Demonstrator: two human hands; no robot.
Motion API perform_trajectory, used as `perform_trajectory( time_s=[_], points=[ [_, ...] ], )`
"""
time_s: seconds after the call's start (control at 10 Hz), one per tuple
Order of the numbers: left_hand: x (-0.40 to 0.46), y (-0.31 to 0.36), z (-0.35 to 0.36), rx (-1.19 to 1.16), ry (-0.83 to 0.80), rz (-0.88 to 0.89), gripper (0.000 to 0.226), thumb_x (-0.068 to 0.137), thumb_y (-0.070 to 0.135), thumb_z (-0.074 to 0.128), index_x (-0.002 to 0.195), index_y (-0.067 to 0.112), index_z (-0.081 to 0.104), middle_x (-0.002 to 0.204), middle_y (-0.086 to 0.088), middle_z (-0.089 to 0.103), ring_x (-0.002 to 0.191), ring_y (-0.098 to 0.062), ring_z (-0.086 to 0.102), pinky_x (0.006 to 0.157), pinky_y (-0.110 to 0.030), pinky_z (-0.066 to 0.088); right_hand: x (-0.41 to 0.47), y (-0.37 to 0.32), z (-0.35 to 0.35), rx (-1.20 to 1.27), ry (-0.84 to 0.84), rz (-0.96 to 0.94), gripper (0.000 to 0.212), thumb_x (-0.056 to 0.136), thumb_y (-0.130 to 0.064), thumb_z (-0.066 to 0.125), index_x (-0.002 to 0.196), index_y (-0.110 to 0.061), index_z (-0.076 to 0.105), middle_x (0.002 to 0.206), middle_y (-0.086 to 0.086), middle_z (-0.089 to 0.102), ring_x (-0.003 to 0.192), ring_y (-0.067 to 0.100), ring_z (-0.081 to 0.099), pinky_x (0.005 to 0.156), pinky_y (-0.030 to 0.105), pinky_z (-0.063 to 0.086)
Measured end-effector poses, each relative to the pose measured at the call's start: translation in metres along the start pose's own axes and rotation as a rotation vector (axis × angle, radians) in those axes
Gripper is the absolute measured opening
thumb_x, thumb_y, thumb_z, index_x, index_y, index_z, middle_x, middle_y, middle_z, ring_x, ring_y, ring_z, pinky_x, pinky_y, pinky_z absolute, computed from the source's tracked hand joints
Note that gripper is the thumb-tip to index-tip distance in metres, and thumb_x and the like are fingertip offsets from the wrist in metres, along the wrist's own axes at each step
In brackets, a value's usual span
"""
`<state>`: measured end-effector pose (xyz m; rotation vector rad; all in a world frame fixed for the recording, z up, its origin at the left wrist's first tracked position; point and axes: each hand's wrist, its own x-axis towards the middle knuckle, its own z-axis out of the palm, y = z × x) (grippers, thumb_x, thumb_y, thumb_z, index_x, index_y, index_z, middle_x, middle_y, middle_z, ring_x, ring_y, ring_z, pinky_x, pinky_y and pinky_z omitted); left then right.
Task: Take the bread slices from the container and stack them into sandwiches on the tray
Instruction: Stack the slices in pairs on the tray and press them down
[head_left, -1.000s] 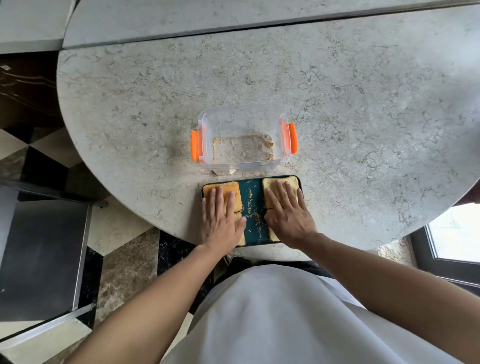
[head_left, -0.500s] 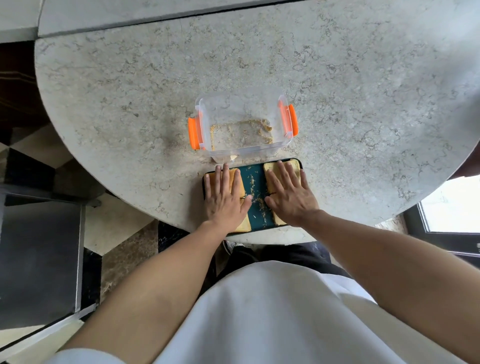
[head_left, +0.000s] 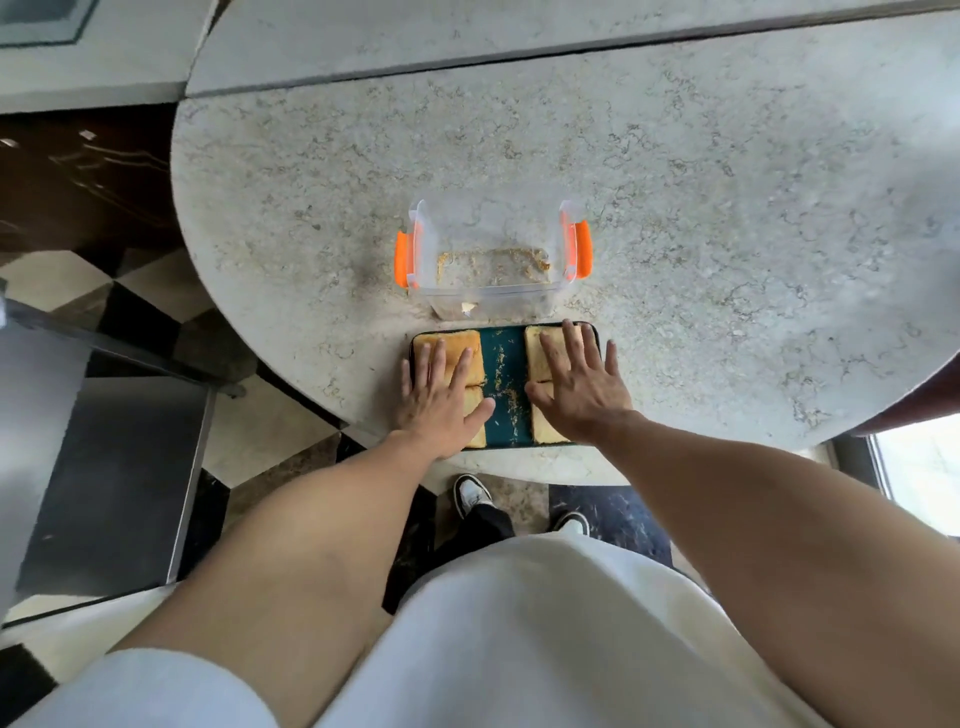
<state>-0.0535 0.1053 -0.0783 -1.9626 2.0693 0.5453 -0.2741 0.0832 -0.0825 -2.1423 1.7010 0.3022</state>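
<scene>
A dark teal tray (head_left: 503, 384) lies at the table's near edge, strewn with crumbs down its middle. Toasted bread slices (head_left: 457, 345) fill its left side and more bread slices (head_left: 540, 345) fill its right side. My left hand (head_left: 441, 400) lies flat, fingers spread, on the left bread. My right hand (head_left: 582, 384) lies flat, fingers spread, on the right bread. Just beyond the tray stands a clear plastic container (head_left: 493, 296) with orange side clips. It holds only crumbs and one small scrap.
The round marble table (head_left: 727, 234) curves away left and right, and its near edge runs just under the tray. Crumbs lie scattered around the container. Below are a chequered floor, my shoes (head_left: 470, 493) and a dark metal chair (head_left: 104, 426) at the left.
Both hands stay flat on the bread. The camera has tilted and pulled back, so the floor and shoes now show beneath the table edge.
</scene>
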Motion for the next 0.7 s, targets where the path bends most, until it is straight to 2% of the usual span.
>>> perform_trajectory(
  time_s=[0.2, 0.5, 0.6, 0.7],
  points=[
    [-0.007, 0.01, -0.01, 0.007, 0.036, -0.023, 0.083, 0.093, 0.069, 0.023, 0.157, 0.028, -0.01, 0.168, -0.012, -0.012, 0.153, -0.031, -0.016, 0.122, -0.053, -0.011, -0.007, 0.003, 0.001, -0.006, -0.054, -0.041, 0.085, 0.089, -0.074, 0.007, 0.158, -0.028, -0.011, 0.166, 0.008, -0.02, 0.152, 0.033, -0.02, 0.121, 0.058, -0.01],
    [-0.004, 0.011, -0.007, 0.021, 0.012, 0.021, 0.085, 0.092, 0.072, 0.023, 0.157, 0.027, -0.008, 0.168, -0.012, -0.011, 0.153, -0.03, -0.016, 0.121, -0.054, -0.012, -0.01, -0.003, 0.003, -0.026, -0.064, 0.007, 0.084, 0.092, -0.071, 0.013, 0.158, -0.027, -0.014, 0.165, 0.009, -0.022, 0.151, 0.033, -0.021, 0.121, 0.058, -0.009],
    [0.0, 0.006, -0.024, -0.054, 0.1, 0.068, 0.081, 0.09, 0.067, 0.036, 0.155, 0.022, 0.02, 0.164, -0.014, 0.02, 0.151, -0.032, 0.014, 0.122, -0.053, 0.008, -0.013, -0.012, -0.001, -0.022, -0.1, -0.002, 0.086, 0.092, -0.068, 0.024, 0.158, -0.026, -0.014, 0.166, 0.009, -0.021, 0.152, 0.034, -0.02, 0.121, 0.058, -0.006],
    [0.005, 0.0, -0.045, -0.115, 0.04, 0.133, 0.073, 0.089, 0.063, 0.044, 0.147, 0.02, 0.037, 0.154, -0.01, 0.04, 0.14, -0.031, 0.036, 0.114, -0.049, 0.031, -0.008, -0.014, -0.007, 0.032, -0.163, 0.015, 0.087, 0.093, -0.066, 0.031, 0.158, -0.027, -0.011, 0.167, 0.008, -0.018, 0.153, 0.034, -0.016, 0.122, 0.057, -0.004]
  ],
)
